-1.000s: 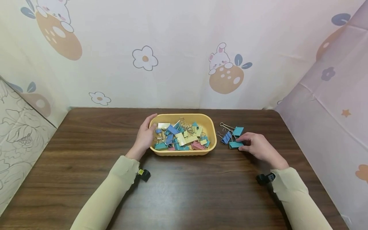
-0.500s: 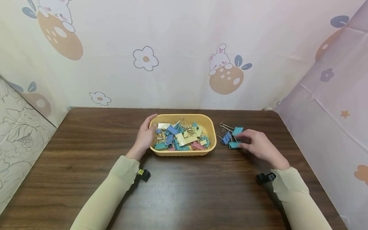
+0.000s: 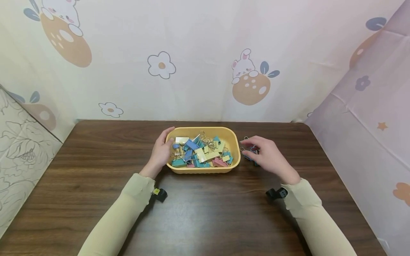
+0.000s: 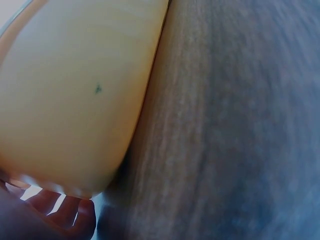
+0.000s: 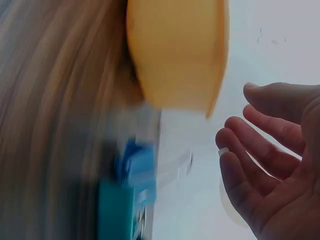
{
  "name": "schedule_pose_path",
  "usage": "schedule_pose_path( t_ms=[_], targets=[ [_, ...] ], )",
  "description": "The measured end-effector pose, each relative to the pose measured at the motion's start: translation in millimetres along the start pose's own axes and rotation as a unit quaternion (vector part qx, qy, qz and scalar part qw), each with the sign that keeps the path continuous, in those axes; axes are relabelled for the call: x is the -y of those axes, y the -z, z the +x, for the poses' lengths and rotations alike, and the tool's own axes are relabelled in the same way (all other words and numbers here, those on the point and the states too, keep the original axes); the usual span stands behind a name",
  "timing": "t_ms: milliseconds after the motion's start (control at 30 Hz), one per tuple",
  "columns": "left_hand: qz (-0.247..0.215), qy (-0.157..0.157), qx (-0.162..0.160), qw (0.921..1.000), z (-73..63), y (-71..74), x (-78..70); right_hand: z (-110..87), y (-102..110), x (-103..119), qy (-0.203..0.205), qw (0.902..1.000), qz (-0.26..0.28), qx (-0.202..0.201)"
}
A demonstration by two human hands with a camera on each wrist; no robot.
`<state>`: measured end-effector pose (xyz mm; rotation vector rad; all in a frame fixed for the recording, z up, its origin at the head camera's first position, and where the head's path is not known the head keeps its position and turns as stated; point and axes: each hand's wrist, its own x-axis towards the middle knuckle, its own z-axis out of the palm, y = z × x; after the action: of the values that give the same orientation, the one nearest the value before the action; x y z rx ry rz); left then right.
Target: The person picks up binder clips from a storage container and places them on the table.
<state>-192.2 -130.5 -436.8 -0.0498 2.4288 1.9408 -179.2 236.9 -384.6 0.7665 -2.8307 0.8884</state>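
My left hand (image 3: 161, 153) grips the left end of a yellow plastic basket (image 3: 200, 170), its thumb over the rim. In the left wrist view, the fingers (image 4: 67, 215) curl against the basket's end wall (image 4: 75, 100). Piled inside are binder clips (image 3: 205, 155) in blue, teal, pale yellow and pink. My right hand (image 3: 267, 156) hovers just right of the basket with loosely bent fingers and nothing between them. It partly covers several loose binder clips on the table. The right wrist view shows a blue binder clip (image 5: 140, 172) and a teal one (image 5: 115, 210) below the hand.
The dark wood table (image 3: 198, 213) runs back to a patterned curtain (image 3: 198, 71). More patterned cloth (image 3: 368, 142) borders the right side, and a floral panel (image 3: 22, 160) the left. A small black camera (image 3: 277, 193) sits at the right wrist.
My right hand has left the teal binder clip it was touching and moved left and slightly up, over the loose clips toward the basket. The left hand and basket stay put.
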Motion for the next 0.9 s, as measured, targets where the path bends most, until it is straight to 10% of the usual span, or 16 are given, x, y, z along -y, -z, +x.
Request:
schedule_pose_path(
  t_ms=[500, 900],
  targets=[
    [-0.009, -0.013, 0.002, 0.9999, 0.7, 0.2, -0.1, 45.3, -51.9, 48.8, 0.057, 0.9916, 0.061, 0.099],
    [-0.005, -0.008, 0.001, 1.0, 0.9, -0.4, 0.3, 67.3, -76.4, 60.4, 0.087, 0.9794, 0.0, 0.183]
  ],
)
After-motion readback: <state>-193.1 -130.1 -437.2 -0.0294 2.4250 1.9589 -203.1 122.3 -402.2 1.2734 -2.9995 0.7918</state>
